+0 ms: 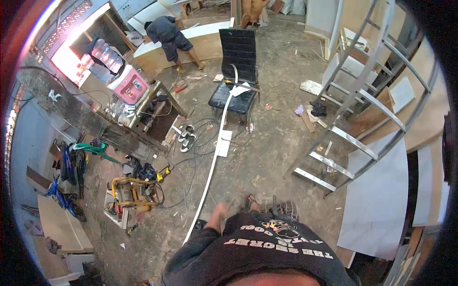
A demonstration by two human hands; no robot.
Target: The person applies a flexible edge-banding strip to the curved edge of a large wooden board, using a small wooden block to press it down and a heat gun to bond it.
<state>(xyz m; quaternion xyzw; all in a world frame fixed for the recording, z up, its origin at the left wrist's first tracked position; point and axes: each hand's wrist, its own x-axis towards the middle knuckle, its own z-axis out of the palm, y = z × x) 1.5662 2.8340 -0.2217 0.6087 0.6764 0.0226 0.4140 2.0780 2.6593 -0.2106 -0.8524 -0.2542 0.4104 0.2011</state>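
My left hand (221,209) hangs low beside my body, just right of a long white strip (208,178). A gap shows between hand and strip; the fingers are too small and blurred to make out. From the floor near my left sleeve the strip runs up to a black chair (238,57), where its far end lies over the seat. A white sheet (239,89) and a dark curved band (244,87) also rest on that seat. My right hand is out of sight, with the dark shirt (281,243) filling the lower right.
An aluminium ladder (353,95) stands at the right, near leaning white panels (374,190). On the left are a yellow-framed compressor (136,193), cables (193,152) and a pink water dispenser (128,86). Farther back, another person (167,38) bends beside a long wooden panel (205,45).
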